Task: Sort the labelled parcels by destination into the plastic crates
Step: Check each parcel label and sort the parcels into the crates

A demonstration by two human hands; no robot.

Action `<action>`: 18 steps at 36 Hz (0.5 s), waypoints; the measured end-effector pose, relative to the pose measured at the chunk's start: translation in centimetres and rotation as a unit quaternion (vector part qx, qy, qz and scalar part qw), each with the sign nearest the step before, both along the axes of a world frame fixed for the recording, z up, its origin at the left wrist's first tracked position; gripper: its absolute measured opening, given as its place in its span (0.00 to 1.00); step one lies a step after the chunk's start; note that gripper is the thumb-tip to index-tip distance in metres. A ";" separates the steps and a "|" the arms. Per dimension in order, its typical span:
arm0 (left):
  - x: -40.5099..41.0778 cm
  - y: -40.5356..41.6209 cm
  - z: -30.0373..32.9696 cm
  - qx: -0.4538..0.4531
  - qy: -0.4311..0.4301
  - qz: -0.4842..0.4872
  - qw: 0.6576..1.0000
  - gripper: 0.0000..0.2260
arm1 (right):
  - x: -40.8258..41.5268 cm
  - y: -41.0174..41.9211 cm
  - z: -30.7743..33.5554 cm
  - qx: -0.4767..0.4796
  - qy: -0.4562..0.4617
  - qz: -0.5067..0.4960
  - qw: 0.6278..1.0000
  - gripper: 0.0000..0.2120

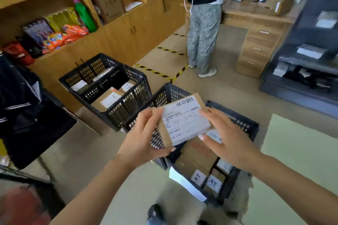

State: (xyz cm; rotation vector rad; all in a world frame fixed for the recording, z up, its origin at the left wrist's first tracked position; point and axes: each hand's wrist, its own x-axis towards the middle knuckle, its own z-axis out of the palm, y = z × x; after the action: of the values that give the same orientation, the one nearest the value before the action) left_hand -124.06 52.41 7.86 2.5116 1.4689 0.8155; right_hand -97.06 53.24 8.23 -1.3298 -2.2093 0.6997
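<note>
The parcel (184,120) label's small print is too blurred to read.

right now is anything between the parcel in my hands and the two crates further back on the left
Nothing visible blocks it. The parcel is held up in both hands over the near crate; the far crates have open tops, with only the near crate's rim between.

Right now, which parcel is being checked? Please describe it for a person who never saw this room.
Find the nearest black crate on the floor. Above it, the left hand and right hand grip a flat brown parcel. Only this one is lifted, white barcode label facing up.
</note>
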 end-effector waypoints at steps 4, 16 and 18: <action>-0.8 5.0 -1.6 -0.023 -0.004 -0.037 0.999 0.47 | -1.4 1.6 -1.4 -0.037 -0.009 -0.071 0.997 0.30; -3.3 14.8 -7.3 -0.100 0.005 -0.169 0.981 0.48 | -7.5 3.4 -5.5 -0.133 -0.033 -0.240 0.961 0.34; -2.6 15.6 -8.1 -0.121 0.008 -0.173 0.977 0.48 | -7.3 3.6 -6.2 -0.141 -0.028 -0.255 0.956 0.34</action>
State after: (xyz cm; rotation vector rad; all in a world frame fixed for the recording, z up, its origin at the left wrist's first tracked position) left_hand -126.68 67.97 -0.22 2.4861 1.0152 0.5236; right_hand -104.38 56.87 2.05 -1.9825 -1.7247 0.7940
